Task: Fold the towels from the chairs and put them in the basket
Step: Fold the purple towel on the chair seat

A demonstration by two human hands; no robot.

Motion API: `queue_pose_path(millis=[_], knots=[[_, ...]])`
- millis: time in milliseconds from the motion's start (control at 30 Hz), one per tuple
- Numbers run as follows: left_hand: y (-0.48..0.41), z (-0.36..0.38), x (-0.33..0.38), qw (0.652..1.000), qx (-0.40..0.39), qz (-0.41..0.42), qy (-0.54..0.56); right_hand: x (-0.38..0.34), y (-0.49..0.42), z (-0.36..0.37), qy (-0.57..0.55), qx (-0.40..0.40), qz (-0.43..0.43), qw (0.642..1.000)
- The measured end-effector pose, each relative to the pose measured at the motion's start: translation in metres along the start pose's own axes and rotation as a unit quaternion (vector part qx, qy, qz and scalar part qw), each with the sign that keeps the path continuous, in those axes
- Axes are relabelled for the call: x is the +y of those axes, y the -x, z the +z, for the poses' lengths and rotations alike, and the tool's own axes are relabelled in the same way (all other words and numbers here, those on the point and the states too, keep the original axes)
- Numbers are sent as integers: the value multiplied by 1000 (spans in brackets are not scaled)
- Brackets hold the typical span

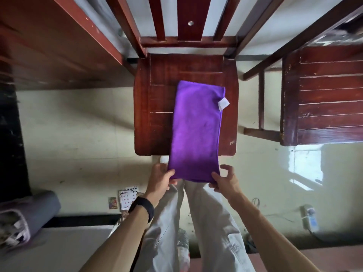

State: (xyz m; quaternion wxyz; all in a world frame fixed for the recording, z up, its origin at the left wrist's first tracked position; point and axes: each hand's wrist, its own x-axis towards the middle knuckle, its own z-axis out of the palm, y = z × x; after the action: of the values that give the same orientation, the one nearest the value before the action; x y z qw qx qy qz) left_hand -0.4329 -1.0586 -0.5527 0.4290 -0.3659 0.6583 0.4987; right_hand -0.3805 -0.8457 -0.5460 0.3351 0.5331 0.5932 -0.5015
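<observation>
Where the towel [196, 130] lies, wooden chair seat [155, 99], pale floor [78, 134]

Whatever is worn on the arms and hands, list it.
Both forearms are bare, with no sleeves in view. The left wrist carries a black band, like a watch or fitness tracker. The left hand and right hand show no gloves or rings.

Purple towel [196, 130] (folded long) on chair seat [155, 95]

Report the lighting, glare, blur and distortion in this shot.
Head view: window glare on the floor at right; the purple towel darkens toward its near end; the wide-angle lens splays the slats of the chair; the second chair smears at the top right.
</observation>
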Motion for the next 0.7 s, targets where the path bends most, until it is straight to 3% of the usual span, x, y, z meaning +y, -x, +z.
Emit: queue_pose_path(millis=[100,300,367,500,600,700], knots=[[30,-14,4,999,-22,43,-5,3,26,-6,-12,-26,-21,999],[36,-36,76,972,-197,64,-111,-50,51,-32,-71,-66,-107,990],[25,-39,109,954,-227,102,-170,-73,44,-40,-27,-63,-155,986],[-23,-33,157,910,-88,240,-325,-115,4,-39,92,68,-245,963],[-58,-21,182,900,-22,299,-316,-146,-32,-30,121,133,-265,947],[-88,-4,197,918,2,280,-280,-168,-67,-19,137,159,-285,935]])
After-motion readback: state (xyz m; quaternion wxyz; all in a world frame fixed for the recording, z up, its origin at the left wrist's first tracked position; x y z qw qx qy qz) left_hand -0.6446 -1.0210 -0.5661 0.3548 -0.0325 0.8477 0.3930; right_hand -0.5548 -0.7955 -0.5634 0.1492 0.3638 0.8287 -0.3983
